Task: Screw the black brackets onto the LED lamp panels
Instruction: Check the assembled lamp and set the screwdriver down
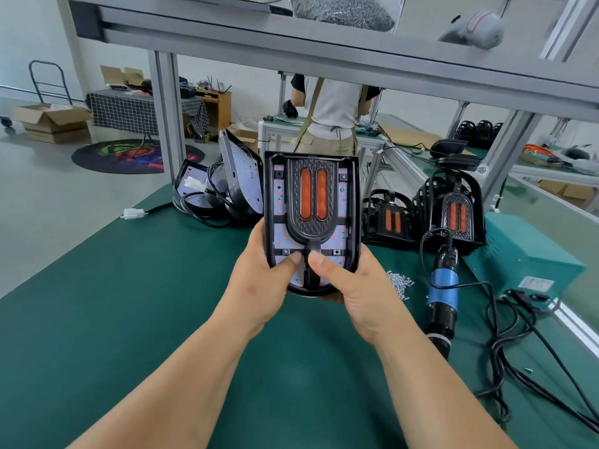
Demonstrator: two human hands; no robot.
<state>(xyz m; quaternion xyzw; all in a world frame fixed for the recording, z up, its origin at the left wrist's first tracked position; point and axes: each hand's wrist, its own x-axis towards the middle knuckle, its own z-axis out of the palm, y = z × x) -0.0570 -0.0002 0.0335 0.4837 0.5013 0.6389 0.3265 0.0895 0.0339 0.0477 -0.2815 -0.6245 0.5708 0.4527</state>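
Green workshop bench (129, 319); left hand (262, 286) and right hand (359, 296) clasped an LED lamp panel (280, 234), both pressing its black bracket (311, 228).

The green counter (129, 319) carries a heap of lamp panels (227, 183) at its far edge. A blue screwdriver (442, 286), loose screws (400, 283), black cables (505, 367) and a teal box (525, 254) lie at right.

Head-worn wide view, forward and down
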